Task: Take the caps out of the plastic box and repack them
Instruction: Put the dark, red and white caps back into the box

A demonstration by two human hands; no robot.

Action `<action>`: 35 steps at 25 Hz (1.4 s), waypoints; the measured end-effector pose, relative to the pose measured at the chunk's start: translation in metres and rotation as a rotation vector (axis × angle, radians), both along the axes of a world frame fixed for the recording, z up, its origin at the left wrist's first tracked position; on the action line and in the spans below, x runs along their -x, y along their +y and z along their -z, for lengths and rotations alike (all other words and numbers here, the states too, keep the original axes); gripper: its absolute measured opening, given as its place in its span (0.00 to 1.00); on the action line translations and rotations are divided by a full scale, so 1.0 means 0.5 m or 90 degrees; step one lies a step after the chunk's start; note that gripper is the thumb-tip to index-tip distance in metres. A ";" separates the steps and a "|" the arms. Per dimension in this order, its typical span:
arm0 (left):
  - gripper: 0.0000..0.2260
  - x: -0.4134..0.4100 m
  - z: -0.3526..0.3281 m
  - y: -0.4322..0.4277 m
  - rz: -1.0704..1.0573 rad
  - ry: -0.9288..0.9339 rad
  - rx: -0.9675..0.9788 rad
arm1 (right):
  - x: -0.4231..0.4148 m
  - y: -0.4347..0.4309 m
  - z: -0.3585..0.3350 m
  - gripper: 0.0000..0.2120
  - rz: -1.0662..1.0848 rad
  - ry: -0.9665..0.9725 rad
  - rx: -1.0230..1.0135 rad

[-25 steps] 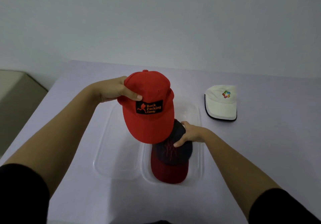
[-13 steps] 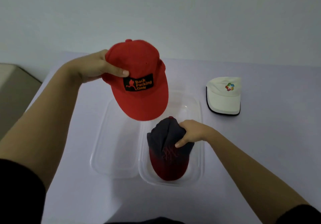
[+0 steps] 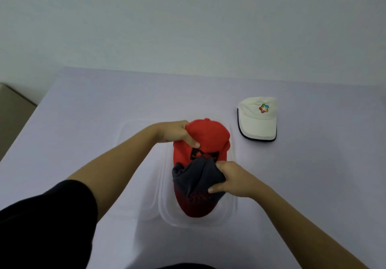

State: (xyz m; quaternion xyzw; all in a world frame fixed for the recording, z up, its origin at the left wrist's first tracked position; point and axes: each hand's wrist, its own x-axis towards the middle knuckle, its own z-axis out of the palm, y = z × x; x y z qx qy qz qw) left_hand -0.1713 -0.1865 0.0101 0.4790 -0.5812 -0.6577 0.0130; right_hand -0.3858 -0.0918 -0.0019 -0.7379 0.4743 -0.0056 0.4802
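Sitting nearest on the lilac table [image 3: 83,122], the clear plastic box [image 3: 231,212] holds a navy cap [image 3: 194,185] with a dark red brim turned toward the person. The right hand [image 3: 234,182] grips its crumpled crown, fingers curled into the cloth. Just beyond, over the far end of the same box, the left hand [image 3: 173,132] pinches the side of the red cap [image 3: 208,137] between thumb and curled fingers, its brim hidden under the navy crown. A second clear tray [image 3: 146,195] lies against the box's left side, and farthest, well right, a white cap [image 3: 258,122] rests on the table.
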 end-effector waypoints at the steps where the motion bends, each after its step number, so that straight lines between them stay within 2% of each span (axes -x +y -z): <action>1: 0.07 0.006 0.016 0.005 0.001 -0.001 -0.033 | 0.002 -0.001 0.002 0.14 0.003 -0.010 -0.006; 8: 0.11 0.022 0.083 0.036 0.006 -0.026 -0.185 | 0.016 -0.011 0.028 0.13 0.051 -0.021 -0.075; 10: 0.14 0.023 0.091 0.046 -0.024 -0.039 -0.197 | 0.013 -0.015 0.043 0.20 0.069 0.014 -0.061; 14: 0.30 0.023 0.086 0.048 -0.115 -0.081 -0.092 | -0.005 -0.007 0.061 0.30 0.128 0.099 0.015; 15: 0.31 0.021 0.078 0.046 -0.137 -0.082 -0.066 | -0.008 -0.006 0.064 0.34 0.138 0.103 0.019; 17: 0.28 0.021 0.061 0.053 -0.158 -0.070 -0.023 | -0.010 -0.007 0.067 0.42 0.144 0.100 0.013; 19: 0.29 0.022 0.057 0.073 -0.088 -0.097 0.032 | -0.011 -0.007 0.069 0.44 0.129 0.097 0.007; 21: 0.37 0.022 0.072 0.094 0.040 -0.193 0.109 | -0.014 -0.002 0.065 0.43 0.121 0.108 0.017; 22: 0.41 0.022 0.077 0.099 0.066 -0.234 0.133 | -0.014 0.001 0.058 0.42 0.116 0.110 0.037; 24: 0.42 0.025 0.067 0.092 0.036 -0.236 0.178 | -0.003 0.004 0.041 0.42 0.124 0.069 0.085; 26: 0.38 0.035 0.036 0.074 -0.069 -0.159 0.236 | 0.023 -0.004 0.025 0.40 0.192 -0.034 0.090; 29: 0.33 0.073 -0.002 0.030 -0.202 -0.042 0.282 | 0.074 -0.040 0.030 0.35 0.388 -0.154 0.058; 33: 0.31 0.171 0.000 -0.065 -0.202 -0.010 0.263 | 0.138 -0.119 0.063 0.29 0.628 -0.186 0.122; 35: 0.32 0.223 0.017 -0.113 -0.197 -0.004 0.248 | 0.169 -0.161 0.089 0.29 0.699 -0.156 0.112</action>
